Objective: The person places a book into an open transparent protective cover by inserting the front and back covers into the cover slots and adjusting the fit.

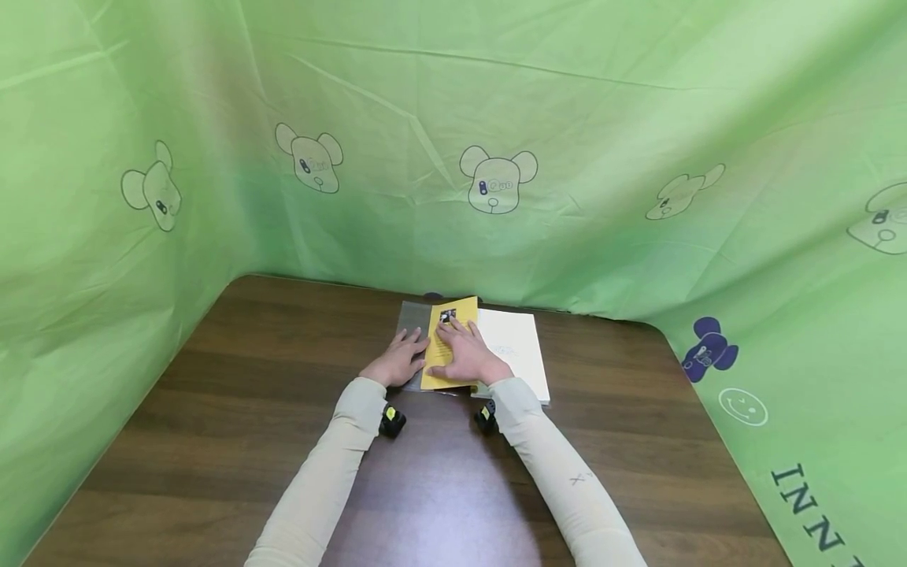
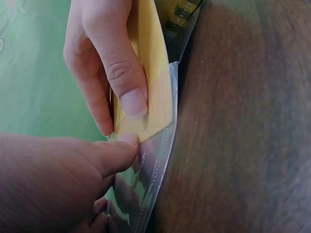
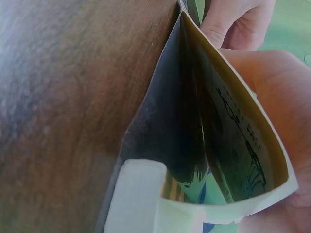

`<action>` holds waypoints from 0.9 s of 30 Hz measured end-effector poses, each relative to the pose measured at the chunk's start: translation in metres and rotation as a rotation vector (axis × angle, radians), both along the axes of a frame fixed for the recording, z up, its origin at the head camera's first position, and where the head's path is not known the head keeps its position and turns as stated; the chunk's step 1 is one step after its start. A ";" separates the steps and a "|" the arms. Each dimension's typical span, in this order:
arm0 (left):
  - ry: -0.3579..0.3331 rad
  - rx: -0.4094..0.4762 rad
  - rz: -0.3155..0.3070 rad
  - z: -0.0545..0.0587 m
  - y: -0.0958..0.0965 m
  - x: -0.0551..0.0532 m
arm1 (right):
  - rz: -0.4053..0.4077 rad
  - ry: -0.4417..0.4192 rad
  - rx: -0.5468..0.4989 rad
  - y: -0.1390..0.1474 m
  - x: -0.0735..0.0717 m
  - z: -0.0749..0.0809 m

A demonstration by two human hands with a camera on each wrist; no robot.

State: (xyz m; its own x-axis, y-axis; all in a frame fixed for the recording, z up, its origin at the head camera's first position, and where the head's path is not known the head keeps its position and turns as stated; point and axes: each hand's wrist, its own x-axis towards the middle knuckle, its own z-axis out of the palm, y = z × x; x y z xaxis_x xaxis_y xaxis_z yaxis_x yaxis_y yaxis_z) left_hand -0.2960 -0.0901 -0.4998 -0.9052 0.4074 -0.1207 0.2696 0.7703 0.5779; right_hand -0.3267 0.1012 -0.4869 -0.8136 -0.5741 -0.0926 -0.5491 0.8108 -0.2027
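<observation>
An open book lies near the table's far edge, its yellow cover (image 1: pixel 464 308) spread left and its white page (image 1: pixel 523 346) to the right. Under the cover's left part extends a clear plastic book sleeve (image 1: pixel 414 315). My right hand (image 1: pixel 468 356) rests on the yellow cover, fingers stretched forward, its thumb (image 2: pixel 132 99) pressing near the edge. On the sleeve lies my left hand (image 1: pixel 398 362), with its thumb (image 2: pixel 116 155) touching the cover's corner. In the right wrist view the cover bows up, leaving a gap above the sleeve's dark inner side.
The brown wooden table (image 1: pixel 283 441) stretches around the book on the near side and both flanks. A green curtain (image 1: pixel 397 197) printed with bear heads hangs behind and at the sides. Black wrist cameras (image 1: pixel 392 421) sit on both wrists.
</observation>
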 end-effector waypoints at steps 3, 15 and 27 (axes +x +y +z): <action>0.000 -0.006 -0.002 0.000 0.001 0.000 | 0.003 0.001 -0.007 0.001 0.001 0.001; -0.020 -0.019 0.012 -0.001 0.003 -0.004 | 0.008 -0.015 -0.030 -0.001 0.001 0.003; -0.051 -0.013 0.021 0.004 0.007 -0.002 | 0.016 -0.039 -0.091 0.001 -0.003 0.001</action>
